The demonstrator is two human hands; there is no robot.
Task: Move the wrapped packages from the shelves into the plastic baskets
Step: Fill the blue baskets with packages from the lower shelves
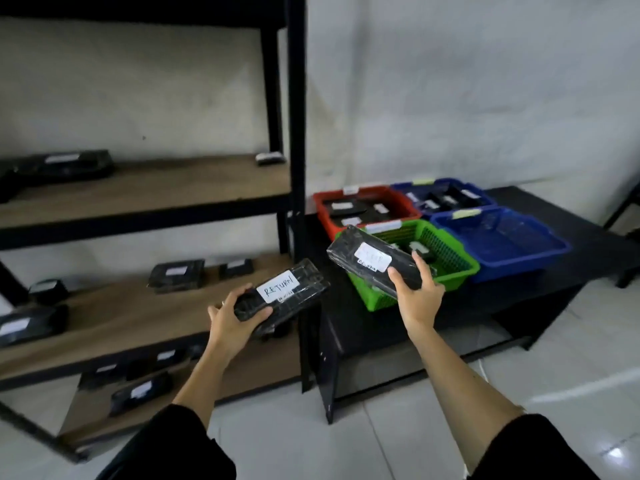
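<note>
The left hand held a black wrapped package labelled "RETURN" at the shelf's front corner, its fingers curled around the near end. The right hand gripped a second package over the green basket, its fingers pinching the near edge. Red and blue baskets sat beside it on the black bench. More packages lay on the shelves.

black short sleeves end above both elbows, forearms bare, with a ring on the left grip.
</note>
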